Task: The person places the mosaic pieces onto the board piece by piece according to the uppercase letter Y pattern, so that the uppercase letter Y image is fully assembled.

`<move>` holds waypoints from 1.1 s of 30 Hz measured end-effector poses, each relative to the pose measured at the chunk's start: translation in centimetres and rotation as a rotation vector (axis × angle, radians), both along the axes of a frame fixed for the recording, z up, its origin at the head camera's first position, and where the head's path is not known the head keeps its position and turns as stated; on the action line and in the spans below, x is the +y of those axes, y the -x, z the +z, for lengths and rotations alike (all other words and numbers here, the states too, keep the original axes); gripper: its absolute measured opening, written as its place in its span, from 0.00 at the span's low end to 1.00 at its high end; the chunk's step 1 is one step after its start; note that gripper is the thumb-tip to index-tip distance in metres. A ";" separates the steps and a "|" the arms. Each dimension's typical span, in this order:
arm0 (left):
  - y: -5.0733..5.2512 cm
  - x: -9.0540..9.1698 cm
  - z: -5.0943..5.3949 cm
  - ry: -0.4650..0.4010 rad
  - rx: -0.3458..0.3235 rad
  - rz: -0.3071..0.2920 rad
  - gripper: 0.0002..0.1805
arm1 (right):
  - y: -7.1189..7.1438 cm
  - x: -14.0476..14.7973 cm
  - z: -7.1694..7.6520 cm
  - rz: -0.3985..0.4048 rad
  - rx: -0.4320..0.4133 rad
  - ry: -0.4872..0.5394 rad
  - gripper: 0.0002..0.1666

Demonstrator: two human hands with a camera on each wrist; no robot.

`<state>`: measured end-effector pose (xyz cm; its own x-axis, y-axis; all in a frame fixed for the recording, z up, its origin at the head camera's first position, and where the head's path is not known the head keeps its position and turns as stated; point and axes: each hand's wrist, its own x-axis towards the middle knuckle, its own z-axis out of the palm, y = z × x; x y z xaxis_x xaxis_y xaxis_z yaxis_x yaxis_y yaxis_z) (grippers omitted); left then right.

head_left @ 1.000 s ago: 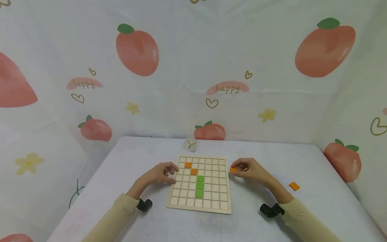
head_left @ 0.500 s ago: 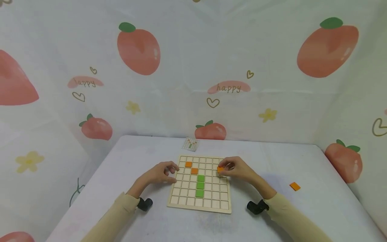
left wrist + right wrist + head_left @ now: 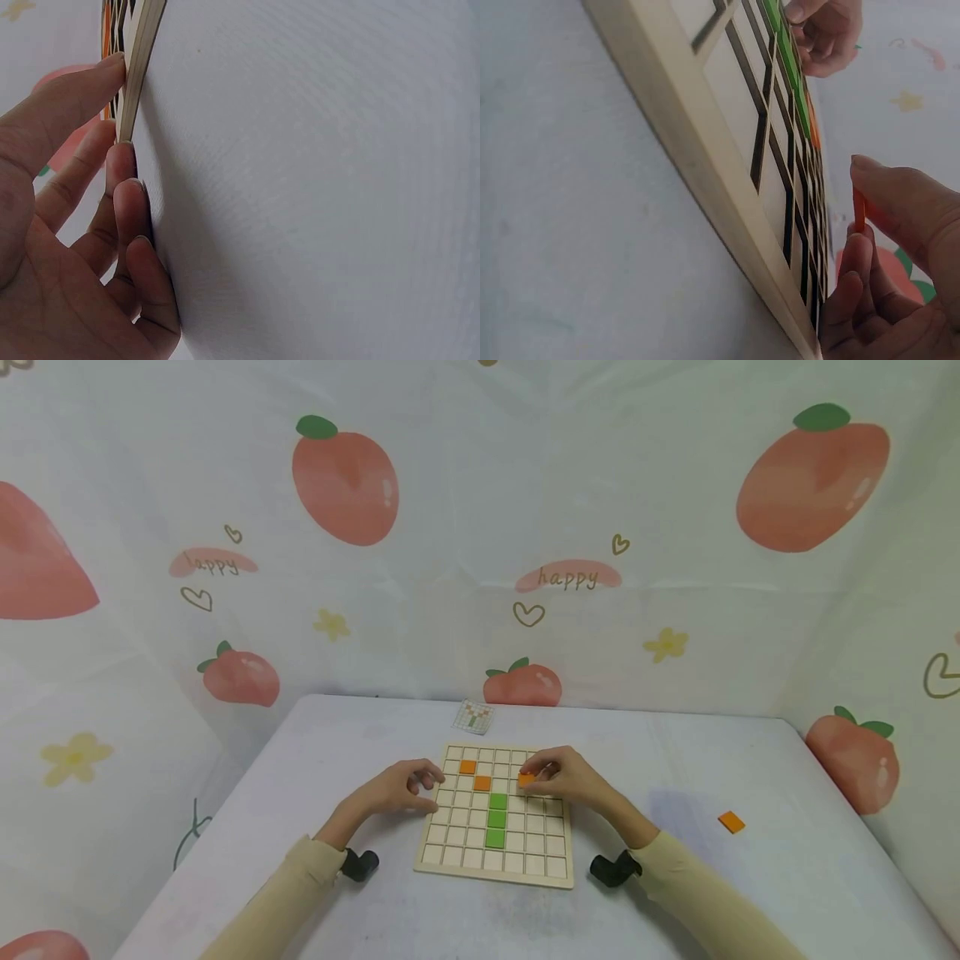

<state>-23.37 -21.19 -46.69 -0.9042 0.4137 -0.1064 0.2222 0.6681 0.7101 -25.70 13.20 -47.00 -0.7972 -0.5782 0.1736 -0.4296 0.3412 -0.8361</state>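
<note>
A light wooden grid board lies flat on the table. Set in its cells are two orange tiles, a far one and a nearer one, and a column of three green tiles. Above the right part of the grid, my right hand pinches another orange tile between thumb and fingertips. The right wrist view shows that tile edge-on, apart from the board. My left hand rests at the board's left edge, thumb and fingers loosely spread and touching the rim.
One loose orange tile lies on the white table to the right. A small card printed with a grid pattern lies behind the board. A printed cloth hangs behind the table.
My right hand has carried the pinched orange tile leftward, from beside the board's right edge to above the grid. The left hand has stayed at the left edge.
</note>
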 end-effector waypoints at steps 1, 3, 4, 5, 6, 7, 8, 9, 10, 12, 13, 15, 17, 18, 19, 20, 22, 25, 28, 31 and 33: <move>0.0 0.0 0.0 0.004 -0.002 0.003 0.23 | 0.0 -0.1 -0.1 0.000 0.001 -0.004 0.14; 0.0 0.0 -0.1 0.007 -0.006 0.005 0.23 | 0.1 -0.3 -0.2 -0.004 0.008 -0.009 0.14; 0.0 0.0 -0.2 0.009 -0.011 0.009 0.23 | 0.1 -0.4 -0.3 -0.008 0.012 -0.017 0.14; 0.1 -0.1 -0.2 0.011 -0.011 0.011 0.23 | 0.1 -0.5 -0.3 -0.012 0.012 -0.022 0.14; 0.1 -0.1 -0.3 0.011 -0.012 0.011 0.23 | 0.0 -0.6 -0.4 -0.018 0.014 -0.027 0.14; 0.1 -0.1 -0.3 0.011 -0.014 0.014 0.23 | 0.0 -0.7 -0.4 -0.027 0.014 -0.033 0.14; 0.1 -0.1 -0.3 0.007 -0.015 0.013 0.23 | 0.0 -0.8 -0.4 -0.034 0.013 -0.040 0.14; 0.1 -0.1 -0.3 0.006 -0.015 0.013 0.23 | 0.0 -0.9 -0.4 -0.042 0.011 -0.046 0.14; 0.1 0.0 -0.3 0.006 -0.016 0.013 0.23 | 0.0 -1.0 -0.5 -0.048 0.010 -0.052 0.14; 0.1 0.0 -0.3 0.005 -0.015 0.012 0.23 | 0.0 -1.1 -0.5 -0.056 0.015 -0.065 0.13; 0.1 -0.1 -0.3 0.004 -0.014 0.010 0.23 | 0.0 -1.2 -0.5 -0.058 0.018 -0.070 0.13; 0.1 -0.1 -0.3 0.007 -0.012 0.008 0.23 | 0.0 -1.4 -0.4 -0.059 0.028 -0.081 0.13; 0.1 -0.2 -0.3 0.005 -0.011 0.005 0.23 | 0.0 -1.5 -0.4 -0.057 0.032 -0.086 0.13; 0.1 -0.2 -0.3 0.004 -0.012 0.003 0.23 | 0.0 -1.5 -0.4 -0.056 0.035 -0.088 0.13; 0.2 -0.2 -0.3 0.001 -0.009 -0.001 0.23 | 0.0 -1.6 -0.3 -0.055 0.035 -0.089 0.13; 0.2 -0.2 -0.3 -0.001 -0.007 -0.002 0.23 | 0.0 -1.6 -0.3 -0.057 0.035 -0.091 0.13; 0.2 -0.2 -0.3 -0.007 -0.004 -0.007 0.23 | 0.0 -1.7 -0.3 -0.060 0.034 -0.096 0.12; 0.2 -0.2 -0.2 -0.008 0.001 -0.010 0.23 | 0.0 -1.8 -0.3 -0.067 0.038 -0.109 0.11; 0.2 -0.1 -0.2 -0.003 -0.002 -0.006 0.23 | 0.0 -1.9 -0.4 -0.068 0.041 -0.114 0.11; 0.2 -0.1 -0.1 -0.001 -0.005 -0.002 0.23 | -0.1 -2.0 -0.4 -0.068 0.044 -0.115 0.11; 0.2 -0.1 -0.1 -0.001 -0.007 -0.001 0.23 | -0.1 -2.0 -0.3 -0.069 0.049 -0.116 0.10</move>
